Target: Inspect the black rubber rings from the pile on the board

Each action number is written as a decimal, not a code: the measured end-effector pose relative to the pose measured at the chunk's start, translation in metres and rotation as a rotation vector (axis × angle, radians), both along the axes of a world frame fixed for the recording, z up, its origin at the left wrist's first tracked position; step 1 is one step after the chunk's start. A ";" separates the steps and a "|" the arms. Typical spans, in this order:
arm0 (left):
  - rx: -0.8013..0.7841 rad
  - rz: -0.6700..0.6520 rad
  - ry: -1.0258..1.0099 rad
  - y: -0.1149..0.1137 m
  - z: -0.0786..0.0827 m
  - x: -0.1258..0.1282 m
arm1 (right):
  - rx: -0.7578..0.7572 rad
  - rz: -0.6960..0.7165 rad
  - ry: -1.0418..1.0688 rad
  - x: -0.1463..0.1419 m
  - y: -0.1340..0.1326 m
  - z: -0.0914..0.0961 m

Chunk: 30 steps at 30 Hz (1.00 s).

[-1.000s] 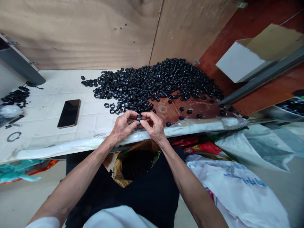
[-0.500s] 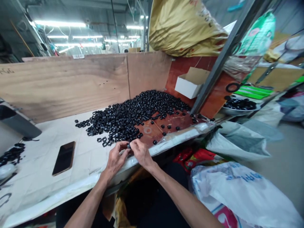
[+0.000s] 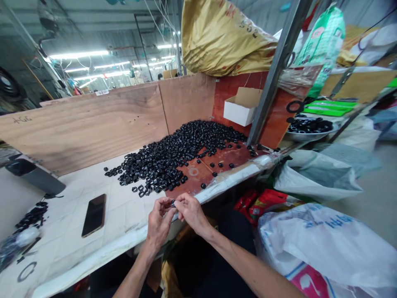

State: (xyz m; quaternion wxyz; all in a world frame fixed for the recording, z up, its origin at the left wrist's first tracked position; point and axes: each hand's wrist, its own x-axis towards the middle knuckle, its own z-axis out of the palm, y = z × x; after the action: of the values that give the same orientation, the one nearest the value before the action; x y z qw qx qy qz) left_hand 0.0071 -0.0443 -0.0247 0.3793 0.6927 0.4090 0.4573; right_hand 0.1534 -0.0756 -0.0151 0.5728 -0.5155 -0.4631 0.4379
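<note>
My left hand [image 3: 159, 219] and my right hand [image 3: 192, 213] meet over the table's front edge, fingertips pinched together. Between them is a small black ring-shaped part [image 3: 173, 203], mostly covered by the fingers. Both hands are closed on it. Just beyond the fingers, a large heap of similar black parts [image 3: 182, 145] spreads over the white and reddish-brown table surface. A few loose ones [image 3: 203, 186] lie to the right of the heap, near the edge.
A phone [image 3: 94, 215] lies on the left of the table, near a dark cylinder [image 3: 35, 177]. A wooden board [image 3: 108, 124] walls the back. A metal post [image 3: 273, 74] and a white box [image 3: 240, 111] stand right. Bags [image 3: 325, 244] crowd the right side below the table.
The camera view has shifted, so the table contents sit differently in frame. Both hands have come slightly nearer to my body, still pinching the small black part together.
</note>
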 end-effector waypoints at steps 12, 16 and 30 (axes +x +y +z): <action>0.236 -0.051 0.598 0.032 0.042 -0.023 | 0.185 -0.366 -1.092 0.109 0.011 -0.020; 0.317 0.056 0.710 0.070 0.022 -0.007 | 0.221 -0.185 -1.069 0.123 0.036 -0.032; 0.073 0.072 0.302 0.074 0.003 -0.001 | 0.226 0.017 -0.390 0.042 0.067 -0.022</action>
State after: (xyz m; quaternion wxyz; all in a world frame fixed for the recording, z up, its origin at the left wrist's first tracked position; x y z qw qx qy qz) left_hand 0.0057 0.0296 -0.0217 0.2716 0.7517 0.4689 0.3759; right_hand 0.1955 -0.0089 -0.0373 0.5230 -0.5188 -0.6155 0.2802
